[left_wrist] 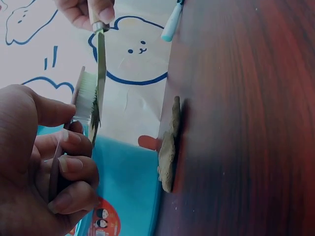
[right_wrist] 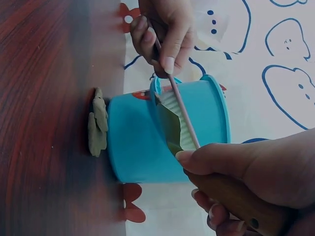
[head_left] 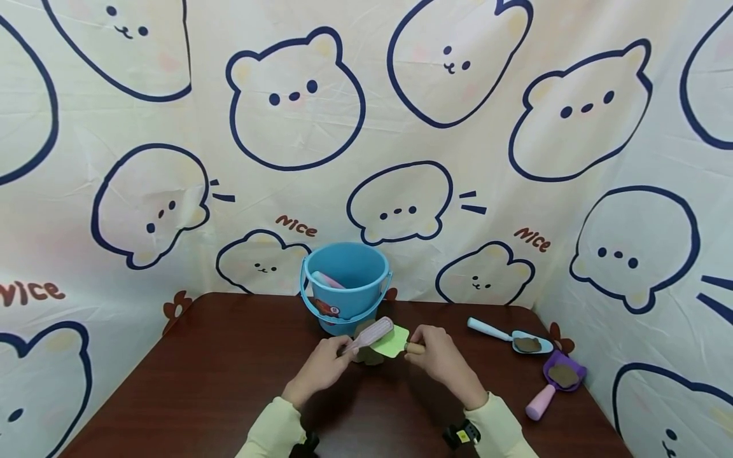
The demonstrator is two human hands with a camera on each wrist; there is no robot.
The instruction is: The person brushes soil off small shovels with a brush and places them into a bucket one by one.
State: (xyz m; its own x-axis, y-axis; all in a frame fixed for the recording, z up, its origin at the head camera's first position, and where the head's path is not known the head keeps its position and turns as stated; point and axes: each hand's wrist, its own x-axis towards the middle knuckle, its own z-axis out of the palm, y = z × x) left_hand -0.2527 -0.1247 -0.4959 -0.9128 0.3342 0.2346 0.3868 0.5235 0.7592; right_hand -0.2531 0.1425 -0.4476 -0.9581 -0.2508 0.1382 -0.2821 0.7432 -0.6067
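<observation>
My left hand (head_left: 321, 366) grips a brush (head_left: 375, 332) with a mauve handle and pale bristles. My right hand (head_left: 441, 357) holds a small light green shovel (head_left: 392, 343) by its wooden handle (right_wrist: 231, 196). In both wrist views the bristles (left_wrist: 86, 93) lie against or very close to the shovel's blade, which stands nearly edge-on to the left wrist camera. Flat grey-brown lumps of clay-like stuff (left_wrist: 167, 157) lie on the table below the tools, in front of a blue bucket (head_left: 352, 305). The brush partly hides these lumps in the head view.
A tool with a pink part (head_left: 329, 281) leans inside the bucket. To the right lie a light blue scoop (head_left: 489, 329) and a purple scoop with a pink handle (head_left: 540, 402), each bearing a brown lump. A printed cloth (head_left: 401, 273) hangs behind the dark table (head_left: 172, 394).
</observation>
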